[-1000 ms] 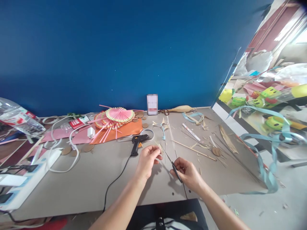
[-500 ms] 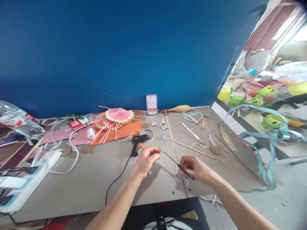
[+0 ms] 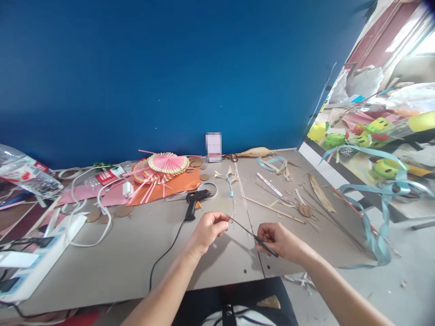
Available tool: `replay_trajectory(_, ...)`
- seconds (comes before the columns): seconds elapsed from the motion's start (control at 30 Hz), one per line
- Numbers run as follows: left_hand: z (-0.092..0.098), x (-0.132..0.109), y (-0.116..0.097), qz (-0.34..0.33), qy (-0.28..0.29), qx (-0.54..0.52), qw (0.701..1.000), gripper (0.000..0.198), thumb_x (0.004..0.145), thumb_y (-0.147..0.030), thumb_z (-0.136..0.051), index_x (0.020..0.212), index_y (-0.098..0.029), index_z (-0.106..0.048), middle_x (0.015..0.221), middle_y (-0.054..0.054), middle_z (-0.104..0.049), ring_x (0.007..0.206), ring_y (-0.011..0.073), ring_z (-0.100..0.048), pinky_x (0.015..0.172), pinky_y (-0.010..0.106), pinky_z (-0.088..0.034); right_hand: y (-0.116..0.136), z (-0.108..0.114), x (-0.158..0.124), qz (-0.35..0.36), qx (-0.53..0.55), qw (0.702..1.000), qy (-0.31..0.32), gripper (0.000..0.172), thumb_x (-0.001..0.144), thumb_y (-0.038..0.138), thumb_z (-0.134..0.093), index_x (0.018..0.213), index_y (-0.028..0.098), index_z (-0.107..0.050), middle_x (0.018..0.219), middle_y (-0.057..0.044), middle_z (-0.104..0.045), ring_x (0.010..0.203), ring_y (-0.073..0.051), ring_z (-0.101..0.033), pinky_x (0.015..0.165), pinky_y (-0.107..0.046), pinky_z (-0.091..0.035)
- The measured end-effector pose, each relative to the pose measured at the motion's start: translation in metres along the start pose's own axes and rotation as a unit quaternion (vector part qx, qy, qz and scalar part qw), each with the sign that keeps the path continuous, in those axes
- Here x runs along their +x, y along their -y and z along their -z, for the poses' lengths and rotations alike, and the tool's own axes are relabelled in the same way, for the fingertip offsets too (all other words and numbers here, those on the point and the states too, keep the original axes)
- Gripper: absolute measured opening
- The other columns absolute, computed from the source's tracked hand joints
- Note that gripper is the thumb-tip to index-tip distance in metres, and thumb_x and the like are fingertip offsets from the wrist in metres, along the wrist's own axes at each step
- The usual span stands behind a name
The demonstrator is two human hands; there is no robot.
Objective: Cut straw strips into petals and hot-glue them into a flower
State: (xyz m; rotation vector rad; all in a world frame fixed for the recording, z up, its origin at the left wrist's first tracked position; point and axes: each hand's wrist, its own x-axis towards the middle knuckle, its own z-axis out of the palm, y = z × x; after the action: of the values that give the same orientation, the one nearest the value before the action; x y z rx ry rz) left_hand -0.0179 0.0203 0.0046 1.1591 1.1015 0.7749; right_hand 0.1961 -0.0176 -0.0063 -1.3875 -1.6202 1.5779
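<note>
My left hand (image 3: 208, 230) is closed in a pinch on a thin pale strip that rises just past my fingertips; the strip is too fine to name surely. My right hand (image 3: 280, 240) grips a slim pair of scissors (image 3: 253, 235) whose dark blades slant up and left, the tips touching the pinched strip beside my left fingers. Both hands hover just above the grey table (image 3: 118, 267), near its front edge. A black glue gun (image 3: 196, 200) lies on the table a short way beyond my left hand, its black cord trailing toward me.
Pink pleated paper fans (image 3: 163, 165) lie on orange and pink sheets at the back. A white power strip (image 3: 37, 258) with cables sits at left. Sticks, dry leaf strips (image 3: 321, 194), brown discs and blue ribbon (image 3: 377, 235) litter the right side. A blue wall stands behind.
My right hand swung the scissors from pointing away along the table to slanting left, bringing the tips to the strip. My left hand tightened from loosely curled to a pinch.
</note>
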Motion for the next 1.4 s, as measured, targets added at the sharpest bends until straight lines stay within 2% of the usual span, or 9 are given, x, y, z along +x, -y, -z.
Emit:
replay_trajectory(0.17, -0.001, 0.001, 0.005, 0.014, -0.012, -0.047, 0.999, 0.008, 0.061, -0.022, -0.058, 0.062, -0.013, -0.059, 0.049, -0.004, -0.05, 0.044, 0.0057, -0.039, 0.046, 0.018, -0.032, -0.004, -0.003, -0.001, -0.017, -0.002, 1.0, -0.014, 0.026, 0.064, 0.032, -0.064, 0.057, 0.018, -0.044, 0.04, 0.007, -0.046, 0.038, -0.006, -0.033, 0.039, -0.019, -0.023)
replay_trajectory(0.33, 0.0, 0.005, 0.005, 0.031, -0.063, -0.139, 0.988, 0.012, 0.062, -0.024, -0.062, 0.066, -0.013, -0.059, 0.059, -0.001, -0.057, 0.05, 0.0055, -0.048, 0.046, 0.015, -0.037, 0.002, -0.012, -0.003, -0.012, 0.097, 0.994, -0.043, 0.029, 0.068, 0.04, -0.06, 0.063, 0.016, -0.046, 0.048, 0.005, -0.049, 0.044, -0.007, -0.038, 0.044, -0.02, -0.026)
replay_trajectory(0.53, 0.0, 0.011, 0.003, 0.068, -0.131, -0.306, 0.94, 0.012, 0.06, -0.016, -0.065, 0.067, -0.015, -0.056, 0.066, 0.0, -0.063, 0.054, 0.0088, -0.06, 0.046, 0.015, -0.043, -0.001, -0.028, -0.008, -0.028, 0.177, 0.984, -0.011, 0.039, 0.068, 0.051, -0.058, 0.065, 0.015, -0.045, 0.051, 0.003, -0.051, 0.044, -0.006, -0.034, 0.042, -0.02, -0.02)
replay_trajectory(0.67, -0.003, 0.012, 0.003, 0.071, -0.155, -0.362, 0.916, 0.008, 0.064, -0.009, -0.06, 0.065, -0.014, -0.054, 0.062, 0.001, -0.064, 0.061, 0.0117, -0.064, 0.048, 0.016, -0.047, -0.003, -0.044, -0.009, -0.023, 0.19, 0.981, -0.03, 0.039, 0.068, 0.053, -0.058, 0.069, 0.016, -0.044, 0.053, 0.003, -0.049, 0.047, -0.006, -0.035, 0.044, -0.02, -0.023)
replay_trajectory(0.87, -0.014, 0.008, 0.003, 0.131, -0.187, -0.438, 0.87, 0.006, 0.07, -0.007, -0.057, 0.069, -0.013, -0.056, 0.061, 0.0, -0.065, 0.059, 0.0112, -0.064, 0.045, 0.016, -0.047, -0.007, -0.063, -0.003, 0.023, 0.164, 0.983, -0.082, 0.036, 0.068, 0.047, -0.061, 0.067, 0.018, -0.04, 0.051, 0.007, -0.037, 0.047, -0.006, -0.03, 0.045, -0.021, -0.023)
replay_trajectory(1.03, -0.025, 0.0, 0.001, 0.162, -0.201, -0.471, 0.843, 0.005, 0.07, -0.007, -0.059, 0.072, -0.011, -0.058, 0.067, 0.002, -0.067, 0.061, 0.0117, -0.064, 0.047, 0.017, -0.049, -0.015, -0.068, 0.003, 0.046, 0.139, 0.982, -0.117, 0.029, 0.071, 0.039, -0.061, 0.068, 0.018, -0.041, 0.053, 0.007, -0.033, 0.049, -0.006, -0.029, 0.044, -0.02, -0.023)
replay_trajectory(1.4, -0.032, -0.002, 0.001, 0.163, -0.195, -0.48, 0.84, 0.007, 0.069, -0.007, -0.06, 0.072, -0.012, -0.058, 0.073, 0.003, -0.067, 0.065, 0.0121, -0.064, 0.047, 0.016, -0.048, -0.018, -0.069, 0.009, 0.038, 0.147, 0.979, -0.138, 0.028, 0.071, 0.036, -0.061, 0.065, 0.018, -0.041, 0.047, 0.009, -0.033, 0.044, -0.005, -0.028, 0.04, -0.018, -0.022)
